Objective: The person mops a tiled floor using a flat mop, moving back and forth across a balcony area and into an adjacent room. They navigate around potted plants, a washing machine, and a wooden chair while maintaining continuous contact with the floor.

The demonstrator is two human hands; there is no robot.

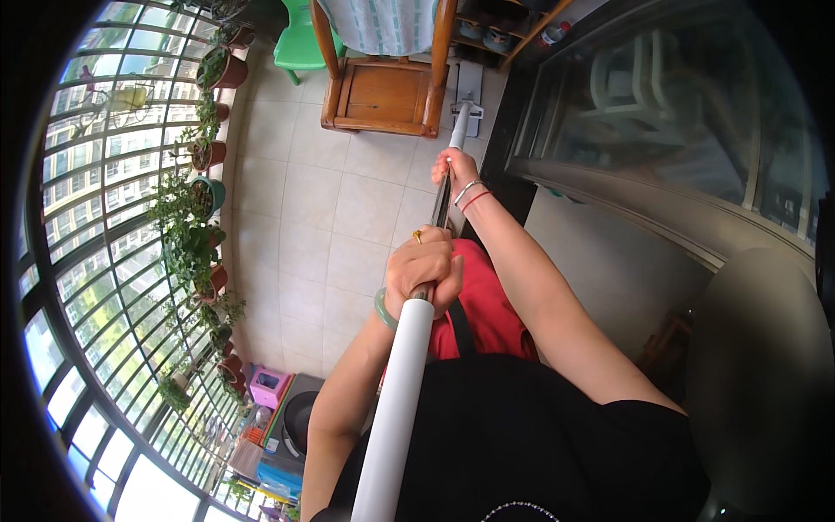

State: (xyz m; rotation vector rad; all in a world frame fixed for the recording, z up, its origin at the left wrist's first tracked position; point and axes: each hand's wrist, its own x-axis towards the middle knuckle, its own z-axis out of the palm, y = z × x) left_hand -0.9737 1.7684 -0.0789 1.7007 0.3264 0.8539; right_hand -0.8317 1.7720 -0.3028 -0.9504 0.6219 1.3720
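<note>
A long-handled flat mop [396, 396] runs from the lower edge up between my arms, with a white grip sleeve and a metal pole. My left hand [422, 265], with a ring and a green bangle, is wrapped round the pole just above that sleeve. Farther along, my right hand [458, 165], wearing a silver bangle and a red string, closes round the pole by its white lower section. The mop's grey flat head [470, 87] lies on the tiled floor [348, 191], to the right of a wooden chair [383, 96].
A green plastic stool [300, 43] stands left of the chair, and a shoe rack [487, 35] behind it. Potted plants [209, 196] line the barred window on the left. A dark-framed glass door [661, 113] borders the right. A pink box [268, 387] sits at lower left.
</note>
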